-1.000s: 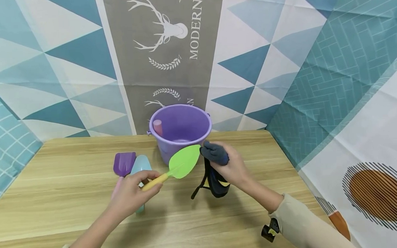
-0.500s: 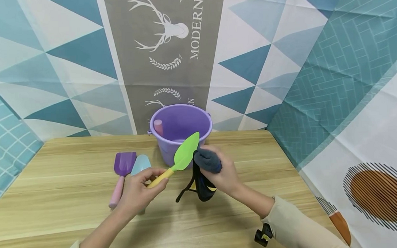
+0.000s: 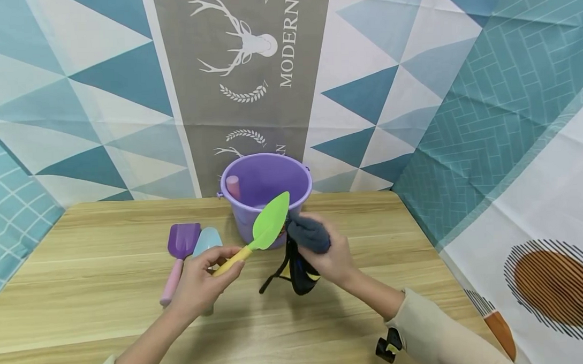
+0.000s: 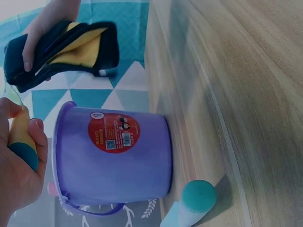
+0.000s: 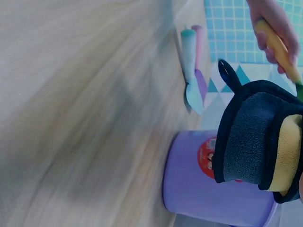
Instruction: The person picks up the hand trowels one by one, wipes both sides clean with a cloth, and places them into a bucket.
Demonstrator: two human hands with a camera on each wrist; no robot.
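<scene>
My left hand pinches the yellow handle of a small toy trowel, its pointed green blade tilted up in front of the bucket. In my right hand is a folded dark blue cloth with black edging and yellow layers. It bunches right at the blade's right edge, and its lower part hangs down with a black loop. The right wrist view shows the cloth's fuzzy surface up close. Behind both hands stands a purple bucket, upright; a pink handle sticks up inside it.
Left of the bucket, a purple shovel with a pink handle lies on the wooden table. Beside it is a light blue shovel, partly hidden by my left hand. Patterned cloth walls rise behind the table and at its sides.
The trowel's blade has tipped upward and turned more edge-on. My right hand has shifted left with the cloth, which was at the blade's tip and now lies along its side.
</scene>
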